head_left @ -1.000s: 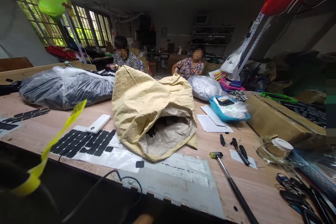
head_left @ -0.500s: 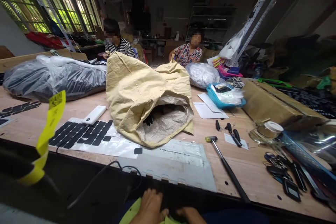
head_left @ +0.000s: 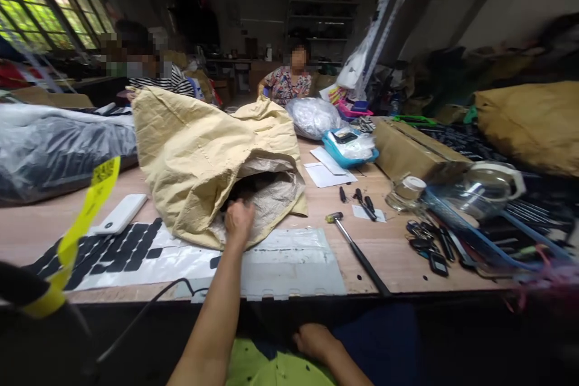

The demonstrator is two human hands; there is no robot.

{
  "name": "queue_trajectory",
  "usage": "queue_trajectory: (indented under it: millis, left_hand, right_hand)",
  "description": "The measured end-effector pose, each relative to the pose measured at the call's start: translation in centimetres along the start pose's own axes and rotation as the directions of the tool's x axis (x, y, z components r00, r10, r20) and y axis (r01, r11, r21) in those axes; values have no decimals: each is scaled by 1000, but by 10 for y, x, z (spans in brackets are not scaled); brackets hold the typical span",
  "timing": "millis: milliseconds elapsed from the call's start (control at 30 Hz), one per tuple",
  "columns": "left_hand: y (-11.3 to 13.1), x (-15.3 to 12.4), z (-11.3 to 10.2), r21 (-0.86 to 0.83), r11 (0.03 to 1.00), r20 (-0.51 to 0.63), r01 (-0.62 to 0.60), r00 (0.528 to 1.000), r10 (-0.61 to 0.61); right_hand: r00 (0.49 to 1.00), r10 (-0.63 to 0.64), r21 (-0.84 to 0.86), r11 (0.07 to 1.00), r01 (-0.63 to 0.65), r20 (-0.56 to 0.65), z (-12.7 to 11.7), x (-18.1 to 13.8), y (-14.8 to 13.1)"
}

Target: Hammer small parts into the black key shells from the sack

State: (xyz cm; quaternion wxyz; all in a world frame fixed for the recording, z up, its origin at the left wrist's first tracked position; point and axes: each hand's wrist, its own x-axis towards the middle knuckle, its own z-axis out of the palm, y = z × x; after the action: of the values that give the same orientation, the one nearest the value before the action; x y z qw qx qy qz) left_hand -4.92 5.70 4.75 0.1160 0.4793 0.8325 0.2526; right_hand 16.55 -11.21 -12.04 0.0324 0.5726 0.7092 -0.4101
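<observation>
A large tan sack (head_left: 199, 151) lies on the table with its pale-lined mouth facing me. My left hand (head_left: 239, 221) reaches into that mouth from the front. Its fingertips go into shadow beside dark contents, so their grip is hidden. Low down, at my lap, my right hand (head_left: 313, 339) is curled closed just above green cloth (head_left: 275, 371). Whatever it may hold does not show. Under the sack's front edge lie a grey mat (head_left: 289, 271) and a white sheet with black strips (head_left: 131, 247).
A hammer (head_left: 359, 256) lies right of the mat, with keys (head_left: 427, 244) and a glass jar (head_left: 404, 193) beyond. Farther back are a cardboard box (head_left: 416, 148) and a blue basket (head_left: 348, 154). A yellow tag (head_left: 85, 223) hangs at left. Two people sit across the table.
My left hand has risen from my lap and gone into the sack's mouth. The right hand stays low near my lap. My view has turned to the right.
</observation>
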Motion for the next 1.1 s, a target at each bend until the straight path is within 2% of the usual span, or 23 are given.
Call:
queue_trajectory:
  millis: [67, 133, 233, 300, 367, 433, 467, 533, 567, 600, 667, 700, 733, 800, 933, 1000, 1100]
  left_hand:
    - [-2, 18, 5, 58, 988, -20, 145, 989, -144]
    - [-3, 29, 9, 70, 973, -36, 219, 975, -217]
    - [-5, 35, 11, 67, 973, -21, 220, 975, -219]
    - [-8, 31, 11, 44, 984, -50, 171, 984, -169]
    - [-11, 17, 10, 7, 999, -129, 54, 990, -53]
    - [-14, -5, 10, -31, 988, -194, -154, 970, 145]
    - [-15, -18, 12, -56, 959, -190, -279, 946, 264]
    - [-17, -45, 17, -133, 862, -102, -489, 872, 479]
    - [-17, -56, 21, -179, 816, -33, -549, 832, 553]
    - [-17, -66, 26, -219, 783, 38, -582, 797, 603]
    - [-17, -76, 34, -266, 757, 144, -597, 752, 643]
    - [-18, -78, 38, -277, 755, 173, -595, 742, 648]
    - [-18, -77, 42, -284, 753, 188, -594, 736, 651]
    - [-19, -72, 46, -298, 747, 200, -594, 726, 658]
    - [-22, -61, 48, -326, 748, 218, -578, 724, 654]
    - [-23, -60, 49, -339, 753, 218, -563, 732, 646]
    - [-21, -60, 48, -350, 774, 236, -528, 750, 618]
  right_hand:
    - [998, 55, -9, 998, -55, -8, -6, -19, -3]
    - [997, 76, -31, 997, -77, -16, -14, -39, -9]
    - [998, 28, 42, 999, -26, -51, -31, -67, -16]
    - [997, -42, 130, 990, 49, -61, -48, -86, -19]
    - [991, -117, 261, 956, 132, -72, -71, -102, -22]
    - [983, -178, 376, 909, 180, -42, -101, -113, -25]
    - [980, -188, 443, 874, 199, -67, -117, -115, -25]
    - [964, -153, 508, 826, 245, -218, -147, -108, -23]
    - [930, -88, 480, 837, 263, -357, -159, -101, -19]
    - [856, 1, 424, 869, 255, -518, -169, -91, -14]
    - [645, 120, 260, 957, 126, -755, -178, -67, -2]
    - [578, 135, 189, 981, 33, -805, -178, -56, 4]
    - [550, 142, 141, 989, -44, -823, -176, -46, 9]
    - [544, 142, 73, 987, -146, -827, -170, -30, 16]
    - [525, 125, 6, 975, -223, -842, -161, -19, 19]
    - [494, 119, 31, 983, -182, -861, -160, -21, 16]
    - [424, 85, 100, 995, 15, -902, -154, -31, 4]
